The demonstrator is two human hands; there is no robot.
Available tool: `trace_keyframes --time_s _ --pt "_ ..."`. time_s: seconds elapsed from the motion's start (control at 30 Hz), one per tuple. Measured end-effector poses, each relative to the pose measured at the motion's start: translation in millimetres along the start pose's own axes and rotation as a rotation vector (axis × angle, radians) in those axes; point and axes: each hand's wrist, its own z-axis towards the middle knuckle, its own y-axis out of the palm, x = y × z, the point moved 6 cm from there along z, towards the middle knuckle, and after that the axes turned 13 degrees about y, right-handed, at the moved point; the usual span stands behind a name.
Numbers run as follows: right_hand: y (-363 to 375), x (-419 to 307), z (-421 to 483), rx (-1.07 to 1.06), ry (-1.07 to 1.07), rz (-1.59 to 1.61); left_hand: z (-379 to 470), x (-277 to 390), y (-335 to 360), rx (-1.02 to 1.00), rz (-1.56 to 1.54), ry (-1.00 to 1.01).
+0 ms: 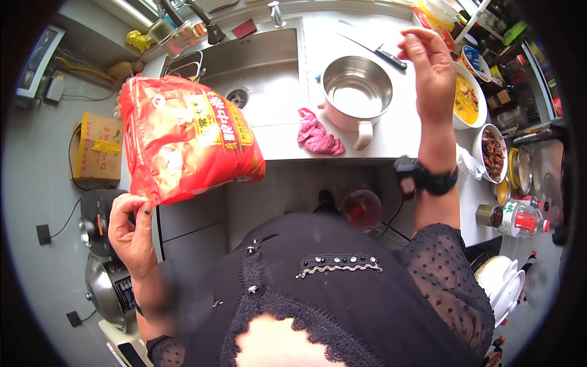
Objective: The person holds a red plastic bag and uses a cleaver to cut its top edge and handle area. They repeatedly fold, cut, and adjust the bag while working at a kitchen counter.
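My left hand (133, 229) pinches the lower left corner of a large red plastic food bag (183, 133) that bears printed writing. The bag lies at the counter's edge, left of and partly over the steel sink. My right hand (433, 69) is raised over the right side of the counter, fingers bent and nothing seen in them. Left of that hand stands a pale pink pot (351, 117) with a steel inside and a handle towards me. Behind the pot a knife with a black handle (390, 58) lies on the counter. A crumpled pink cloth (316, 133) lies left of the pot.
A steel sink (257, 59) with a tap is behind the bag. On the right are a bowl of yellow food (465, 94), a bowl of dark food (493, 153), jars and a plastic bottle (523, 220). A cardboard box (98, 149) stands at the left, a bin (362, 208) below the counter.
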Motion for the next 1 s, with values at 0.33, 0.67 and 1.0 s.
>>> trace_keyframes --time_s 0.33,0.67,1.0 --pt "-104.9 312.5 82.7 -0.226 0.526 -1.382 7.5 11.4 1.2 -0.042 0.15 -0.02" --pt "-98.5 378.4 115.3 -0.249 0.43 -1.219 8.8 25.6 1.9 -0.044 0.238 -0.078" --pt "-135.6 248.7 145.8 -0.008 0.1 -1.433 32.7 45.4 10.6 -0.355 0.62 0.324"
